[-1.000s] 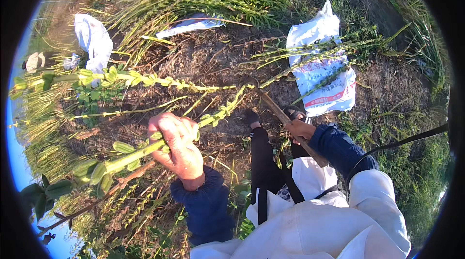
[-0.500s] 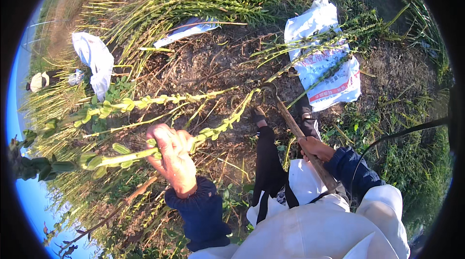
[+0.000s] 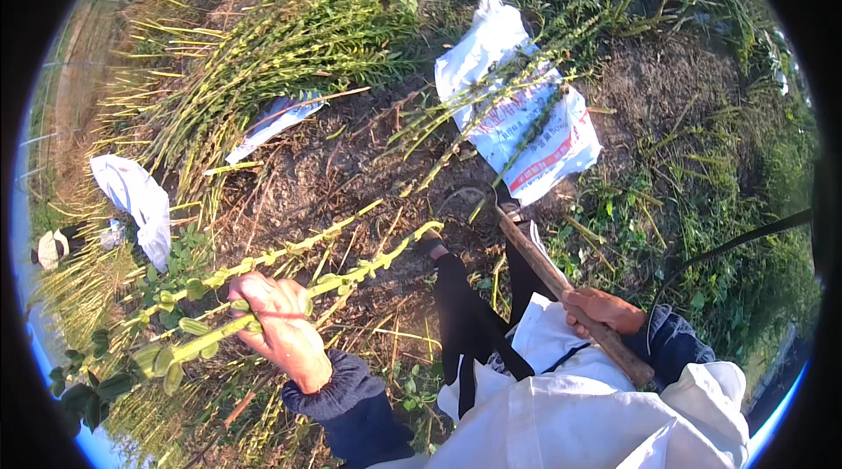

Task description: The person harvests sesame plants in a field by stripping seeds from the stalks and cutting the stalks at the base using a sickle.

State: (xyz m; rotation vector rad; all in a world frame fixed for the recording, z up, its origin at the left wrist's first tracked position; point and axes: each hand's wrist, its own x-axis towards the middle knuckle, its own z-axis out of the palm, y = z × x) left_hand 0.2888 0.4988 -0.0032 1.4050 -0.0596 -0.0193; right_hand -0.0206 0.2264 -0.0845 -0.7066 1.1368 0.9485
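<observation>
My left hand (image 3: 285, 333) is closed around a thick green sesame stalk (image 3: 373, 266) studded with pods. The stalk slants from the leafy top at the lower left to a pale end near my feet. A second podded stalk (image 3: 294, 248) runs behind it, just beyond my knuckles; whether my fingers touch it cannot be made out. In my right hand (image 3: 605, 309) is a sickle (image 3: 537, 256), gripped by its wooden handle. Its thin curved blade (image 3: 474, 185) lies beyond the stalk's pale end, apart from it, over the soil near my shoes.
Cut stalks lie across a printed white sack (image 3: 526, 131) ahead. A large heap of green stalks (image 3: 289, 48) covers the far left, beside a flattened bag (image 3: 276, 125) and a white bag (image 3: 136, 206). Grass and weeds (image 3: 728, 250) grow at right. A black strap (image 3: 737, 245) hangs there.
The view has turned, shifting the sack and heap leftward. The sickle blade, earlier against the held stalk's lower part, is now apart from it, and the stalk's pale end shows free.
</observation>
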